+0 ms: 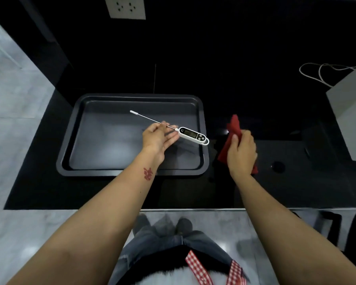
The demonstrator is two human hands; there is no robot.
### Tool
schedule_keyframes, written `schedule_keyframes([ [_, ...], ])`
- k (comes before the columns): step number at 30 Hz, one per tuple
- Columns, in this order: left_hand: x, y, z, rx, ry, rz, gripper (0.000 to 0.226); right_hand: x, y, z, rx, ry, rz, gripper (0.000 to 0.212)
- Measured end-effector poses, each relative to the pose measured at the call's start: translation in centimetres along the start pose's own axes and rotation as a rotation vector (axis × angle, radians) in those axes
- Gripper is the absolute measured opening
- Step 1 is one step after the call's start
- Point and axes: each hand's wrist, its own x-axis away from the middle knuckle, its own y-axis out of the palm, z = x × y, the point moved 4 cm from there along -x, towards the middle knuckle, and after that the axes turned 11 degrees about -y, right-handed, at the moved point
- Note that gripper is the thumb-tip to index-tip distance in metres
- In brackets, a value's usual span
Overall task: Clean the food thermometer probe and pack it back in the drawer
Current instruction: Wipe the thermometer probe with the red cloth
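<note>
Both hands work above the dark surface. Left hand [159,136] pinches the thermometer [191,135] by its metal probe [152,120], over the baking tray [132,171] near the surface's left edge. Right hand [242,151] is closed around a red cloth [233,128] beside the tray. Risk: the heavy display end overhangs the light pinch and could tip out, dropping into the tray.

**Both arms extended, hands apart**

My left hand [158,138] is pinching lightly, fingers partly open, wrist turned palm-right. My right hand [242,153] is curled closed, knuckles up. Both bare forearms reach forward, hands well apart.
</note>
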Motion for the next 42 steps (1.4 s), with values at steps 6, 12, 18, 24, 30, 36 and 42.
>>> schedule_keyframes([
  [6,0.1,-0.6,2.7,0.031,0.06,-0.016,0.022,0.2,0.9,-7.8,-0.269,-0.145,-0.111,0.016],
  [12,0.7,-1.2,3.6,0.016,0.064,-0.053,0.021,1.2,3.6,-11.1,-0.316,-0.186,-0.2,0.024],
  [18,0.3,-3.9,6.0,0.089,0.078,-0.057,0.01,1.4,4.6,-11.5,-0.371,-0.151,-0.24,0.025],
  [24,0.1,-5.7,8.6,0.084,0.121,0.043,0.018,2.3,4.9,-13.1,-0.326,-0.227,-0.356,0.029],
  [30,-0.1,-5.5,9.3,0.016,0.148,0.048,0.02,2.5,5.1,-15.2,-0.046,-0.517,-0.425,0.037],
  [36,0.2,-5.3,9.7,-0.05,0.21,-0.027,0.018,2.4,5.7,-16.1,0.097,-0.519,-0.517,0.047],
  [42,0.4,-5.5,9.8,-0.05,0.222,-0.053,0.018,1.7,5.7,-16.4,0.06,-0.398,-0.466,0.034],
])
